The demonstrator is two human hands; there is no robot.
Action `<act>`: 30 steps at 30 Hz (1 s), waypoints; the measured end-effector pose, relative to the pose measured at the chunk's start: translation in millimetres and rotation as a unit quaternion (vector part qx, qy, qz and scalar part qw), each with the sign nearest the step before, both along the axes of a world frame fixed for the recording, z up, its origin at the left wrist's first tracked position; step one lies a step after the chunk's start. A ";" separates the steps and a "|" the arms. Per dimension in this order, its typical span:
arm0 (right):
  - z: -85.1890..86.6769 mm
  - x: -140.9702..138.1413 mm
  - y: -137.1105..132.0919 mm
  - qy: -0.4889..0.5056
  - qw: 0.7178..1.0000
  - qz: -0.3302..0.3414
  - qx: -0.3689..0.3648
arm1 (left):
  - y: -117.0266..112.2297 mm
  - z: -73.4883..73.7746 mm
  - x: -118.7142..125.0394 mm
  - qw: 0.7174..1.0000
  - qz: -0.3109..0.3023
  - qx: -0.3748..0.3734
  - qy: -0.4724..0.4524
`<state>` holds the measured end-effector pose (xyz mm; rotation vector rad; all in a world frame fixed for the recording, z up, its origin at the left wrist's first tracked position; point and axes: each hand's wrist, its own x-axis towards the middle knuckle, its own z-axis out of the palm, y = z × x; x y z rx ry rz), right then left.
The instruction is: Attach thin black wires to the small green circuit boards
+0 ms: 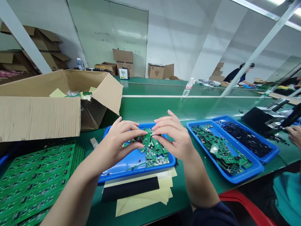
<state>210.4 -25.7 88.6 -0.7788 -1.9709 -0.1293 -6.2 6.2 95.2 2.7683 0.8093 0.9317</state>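
The green tabletop (150, 108) stands among white walls (174, 37). On it, a blue plastic tray (131, 160) holds a heap of green circuit boards (152, 150). The left hand (119, 141) and right hand (174, 135) curve over the heap, just apart, fingertips (141, 133) on the boards; whether either grips one is hard to tell. Left of the tray sit a corrugated box (39, 116) and stacked boards (35, 179); right of it, another tray (235, 179).
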 end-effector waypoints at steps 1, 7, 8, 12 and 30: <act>-0.7 -0.7 0.4 -0.003 1.000 -0.003 0.003 | 1.4 0.4 0.4 1.000 0.002 -0.009 -0.002; -6.9 -12.2 5.1 0.010 0.999 -0.011 0.030 | 6.6 -4.2 4.9 0.997 0.062 0.016 -0.031; -7.4 -13.1 5.6 0.014 0.999 -0.012 0.032 | 6.9 -5.7 5.3 0.996 0.070 0.028 -0.035; -3.7 -6.0 0.7 -0.042 0.999 0.007 -0.032 | 8.5 -8.6 4.4 0.992 0.090 0.070 -0.062; -7.8 -16.8 6.5 0.287 0.817 0.217 -0.450 | 3.4 -10.3 5.5 0.950 0.122 0.282 -0.058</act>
